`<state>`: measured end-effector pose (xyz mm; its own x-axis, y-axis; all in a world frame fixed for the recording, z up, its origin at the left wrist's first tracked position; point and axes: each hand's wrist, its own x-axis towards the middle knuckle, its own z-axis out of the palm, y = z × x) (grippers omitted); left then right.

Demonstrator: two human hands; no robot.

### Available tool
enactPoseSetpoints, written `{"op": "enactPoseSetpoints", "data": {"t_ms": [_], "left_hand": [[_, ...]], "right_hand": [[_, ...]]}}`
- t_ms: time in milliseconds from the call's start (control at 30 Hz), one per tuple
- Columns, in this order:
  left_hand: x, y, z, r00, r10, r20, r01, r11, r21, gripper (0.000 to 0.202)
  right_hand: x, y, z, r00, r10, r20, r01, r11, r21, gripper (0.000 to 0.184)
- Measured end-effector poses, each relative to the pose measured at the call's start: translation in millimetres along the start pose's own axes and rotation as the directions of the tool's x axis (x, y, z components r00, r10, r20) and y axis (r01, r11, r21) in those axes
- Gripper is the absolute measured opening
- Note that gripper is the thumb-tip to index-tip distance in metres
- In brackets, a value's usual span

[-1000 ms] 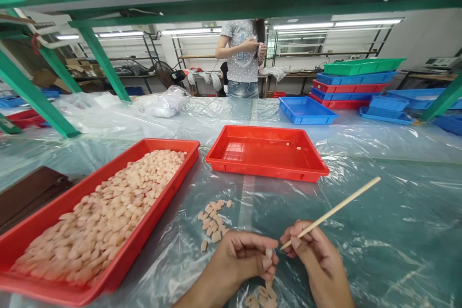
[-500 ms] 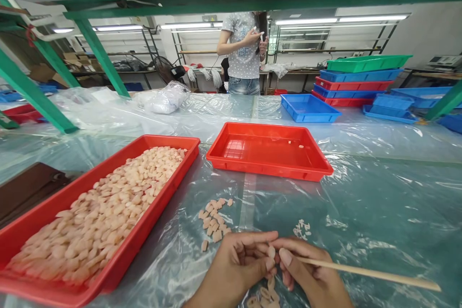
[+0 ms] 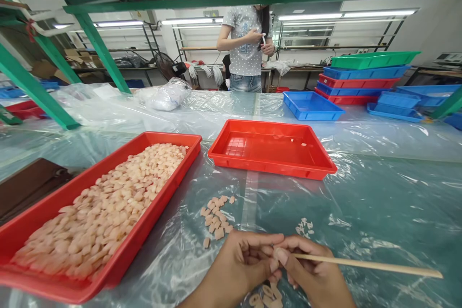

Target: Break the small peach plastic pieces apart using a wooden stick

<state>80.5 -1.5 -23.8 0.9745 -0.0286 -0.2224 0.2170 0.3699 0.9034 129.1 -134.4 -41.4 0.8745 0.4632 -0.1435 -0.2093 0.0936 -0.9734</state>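
Head view: one slender stick [image 3: 364, 263], near right above the desk [image 3: 393, 202], pinched toward its left end by the right hand [image 3: 314, 272], probably light, stiff, best held there; left hand [image 3: 241, 267] pinched, contents hidden.

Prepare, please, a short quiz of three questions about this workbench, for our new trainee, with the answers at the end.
1. True or false: the right hand grips the thin stick.
2. Choose the colour of the top tray in the stack on the right: A) red, B) green, C) blue.
3. Complete: inside the red tray in the middle, ___ small pale bits are visible.

Key: 1. True. 2. B. 3. Two.
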Motion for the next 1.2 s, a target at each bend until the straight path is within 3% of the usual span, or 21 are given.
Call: {"op": "enactPoseSetpoints", "data": {"t_ms": [133,300,500,733,900,1200], "left_hand": [[0.7,0.0,-4.4,0.998,0.013,0.054,-0.011,0.999,-0.035,0.037],[-1.7,-0.9,-5.7,0.999,-0.034,0.012,0.034,0.999,-0.026,0.036],[0.3,0.5,-2.8,0.998,-0.007,-0.061,0.009,0.999,0.039,0.031],[-3.8,4.5,-4.7,0.997,-0.037,-0.063,0.042,0.996,0.077,0.030],[-5.2,9.8,-5.0,0.997,-0.070,-0.030,0.070,0.998,0.004,0.028],[-3.9,6.7,-5.6,0.994,-0.108,-0.036,0.106,0.993,-0.050,0.031]], "right_hand": [[2.0,4.2,-2.2,1.000,-0.013,-0.013,0.013,1.000,0.000,0.028],[3.3,9.2,-3.6,1.000,-0.012,0.011,0.012,1.000,0.012,0.029],[1.9,8.7,-2.1,0.999,0.016,0.029,-0.016,1.000,0.009,0.027],[0.6,7.0,0.4,1.000,-0.008,0.001,0.008,1.000,0.008,0.029],[0.0,5.4,-0.6,1.000,0.006,-0.002,-0.006,1.000,0.004,0.029],[-0.3,7.5,-0.5,0.995,-0.088,-0.046,0.084,0.993,-0.084,0.021]]}}
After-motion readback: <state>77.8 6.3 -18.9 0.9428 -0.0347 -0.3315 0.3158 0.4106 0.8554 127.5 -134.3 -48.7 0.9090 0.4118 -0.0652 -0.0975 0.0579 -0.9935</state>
